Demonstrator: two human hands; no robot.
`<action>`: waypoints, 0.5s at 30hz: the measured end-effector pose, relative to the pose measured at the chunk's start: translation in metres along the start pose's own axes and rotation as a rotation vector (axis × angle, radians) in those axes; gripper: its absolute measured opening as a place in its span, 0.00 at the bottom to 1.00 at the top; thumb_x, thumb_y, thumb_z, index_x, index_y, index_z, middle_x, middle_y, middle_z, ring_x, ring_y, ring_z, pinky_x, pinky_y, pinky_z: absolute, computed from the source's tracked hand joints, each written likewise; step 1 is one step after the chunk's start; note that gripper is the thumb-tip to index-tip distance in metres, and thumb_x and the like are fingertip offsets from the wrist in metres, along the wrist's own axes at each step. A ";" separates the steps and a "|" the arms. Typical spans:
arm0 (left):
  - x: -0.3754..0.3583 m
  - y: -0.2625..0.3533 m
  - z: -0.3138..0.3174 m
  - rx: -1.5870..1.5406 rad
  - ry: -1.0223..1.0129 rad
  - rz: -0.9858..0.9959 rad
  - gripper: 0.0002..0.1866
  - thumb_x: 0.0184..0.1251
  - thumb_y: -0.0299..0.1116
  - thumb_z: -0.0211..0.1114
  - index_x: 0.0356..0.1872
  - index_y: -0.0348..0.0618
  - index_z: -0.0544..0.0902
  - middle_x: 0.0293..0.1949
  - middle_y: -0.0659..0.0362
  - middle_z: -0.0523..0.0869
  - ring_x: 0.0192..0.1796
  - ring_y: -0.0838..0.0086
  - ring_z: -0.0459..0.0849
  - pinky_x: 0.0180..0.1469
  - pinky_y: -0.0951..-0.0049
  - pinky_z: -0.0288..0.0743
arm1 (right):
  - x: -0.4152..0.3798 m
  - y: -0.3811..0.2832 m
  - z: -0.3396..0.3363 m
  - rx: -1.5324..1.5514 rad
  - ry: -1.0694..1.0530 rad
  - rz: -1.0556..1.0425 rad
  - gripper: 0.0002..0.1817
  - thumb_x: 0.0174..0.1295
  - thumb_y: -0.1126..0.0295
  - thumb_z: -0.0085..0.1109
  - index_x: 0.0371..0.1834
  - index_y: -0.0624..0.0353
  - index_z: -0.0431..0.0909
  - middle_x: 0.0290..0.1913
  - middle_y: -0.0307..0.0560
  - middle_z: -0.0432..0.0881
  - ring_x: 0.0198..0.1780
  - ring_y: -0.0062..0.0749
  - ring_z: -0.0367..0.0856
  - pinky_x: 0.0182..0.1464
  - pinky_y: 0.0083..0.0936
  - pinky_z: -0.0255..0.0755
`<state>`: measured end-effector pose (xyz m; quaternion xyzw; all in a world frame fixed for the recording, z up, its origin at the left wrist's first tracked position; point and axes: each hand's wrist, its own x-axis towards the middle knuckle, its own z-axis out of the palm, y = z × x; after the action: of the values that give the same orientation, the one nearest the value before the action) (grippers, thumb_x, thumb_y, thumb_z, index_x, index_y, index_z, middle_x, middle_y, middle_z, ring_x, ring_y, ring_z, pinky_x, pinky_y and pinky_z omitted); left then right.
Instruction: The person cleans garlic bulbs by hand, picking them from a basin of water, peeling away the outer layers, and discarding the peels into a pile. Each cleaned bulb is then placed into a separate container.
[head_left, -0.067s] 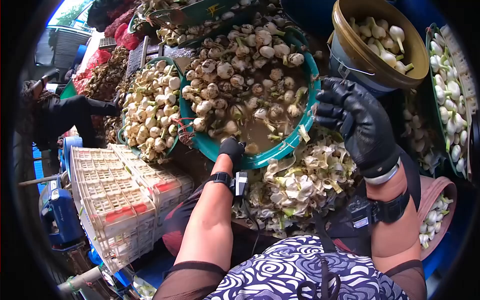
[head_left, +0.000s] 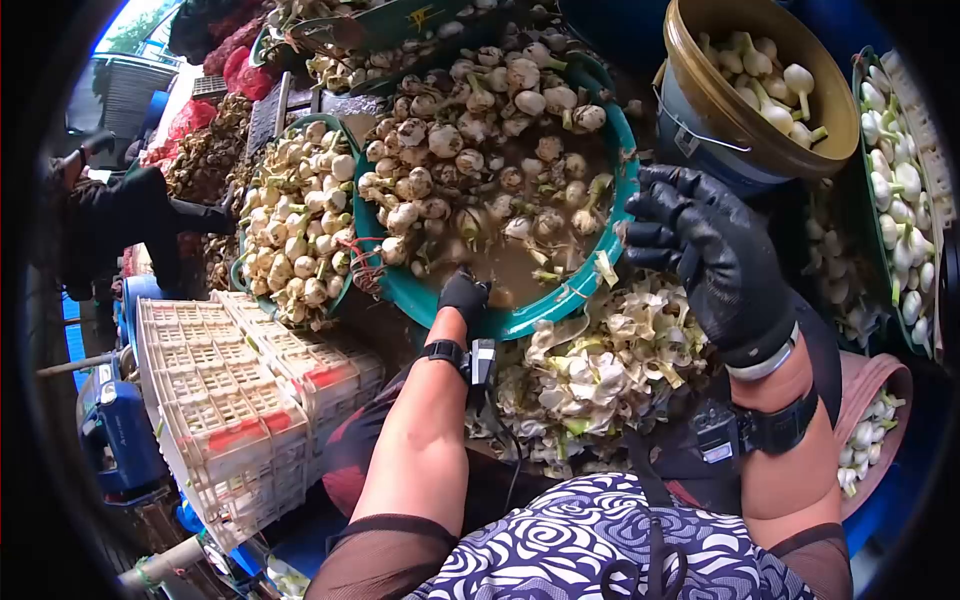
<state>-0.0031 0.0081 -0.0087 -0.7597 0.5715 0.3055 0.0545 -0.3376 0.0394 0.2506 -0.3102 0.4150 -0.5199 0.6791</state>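
Observation:
My left hand, in a black glove, reaches over the near rim of a green tub. Its fingers look curled at the muddy water, and what they hold, if anything, is hidden. Garlic bulbs with dirty skins are heaped in the tub, some lying in the water. To the right of the tub, my right hand is raised in a black glove. Its fingers are apart and loosely bent, with nothing visible in them. Below it and between my arms lies a pile of garlic peelings.
A bucket with peeled garlic stands at the upper right. Left of the tub is a basket of garlic bulbs, with a white plastic crate nearer me. A pink container holds garlic at the right. Another person is at far left.
The view has shifted slightly. My left hand stays at the tub's near rim, and my right hand's fingers have moved a little. The person at far left has moved an arm.

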 end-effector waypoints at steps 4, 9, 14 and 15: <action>0.008 0.002 0.007 -0.278 -0.152 -0.001 0.19 0.54 0.41 0.67 0.43 0.41 0.84 0.44 0.47 0.85 0.46 0.54 0.83 0.49 0.62 0.75 | 0.013 0.010 0.007 0.042 0.089 0.067 0.16 0.65 0.73 0.53 0.53 0.69 0.70 0.42 0.46 0.79 0.39 0.25 0.80 0.42 0.22 0.79; -0.014 0.006 -0.009 -0.384 -0.275 0.000 0.13 0.52 0.37 0.71 0.38 0.43 0.87 0.37 0.53 0.87 0.39 0.71 0.85 0.42 0.70 0.77 | 0.014 0.011 0.020 0.003 0.075 0.134 0.17 0.63 0.72 0.57 0.52 0.68 0.71 0.41 0.44 0.79 0.38 0.22 0.79 0.41 0.19 0.78; -0.091 0.068 -0.077 -0.354 0.073 0.891 0.23 0.58 0.15 0.59 0.57 0.39 0.76 0.39 0.53 0.85 0.39 0.75 0.84 0.41 0.74 0.80 | 0.009 0.049 0.023 -0.352 -0.094 0.078 0.26 0.53 0.71 0.65 0.56 0.64 0.70 0.41 0.47 0.80 0.38 0.25 0.79 0.42 0.23 0.75; -0.113 0.084 -0.099 -0.233 0.049 0.877 0.26 0.56 0.15 0.59 0.59 0.39 0.75 0.41 0.50 0.85 0.40 0.70 0.85 0.41 0.72 0.80 | 0.006 0.055 0.029 -0.571 -0.133 0.014 0.30 0.50 0.70 0.67 0.59 0.63 0.68 0.43 0.50 0.81 0.39 0.31 0.81 0.45 0.26 0.75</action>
<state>-0.0570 0.0315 0.1529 -0.4541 0.8022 0.3439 -0.1791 -0.2869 0.0480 0.2157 -0.5192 0.5013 -0.3559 0.5937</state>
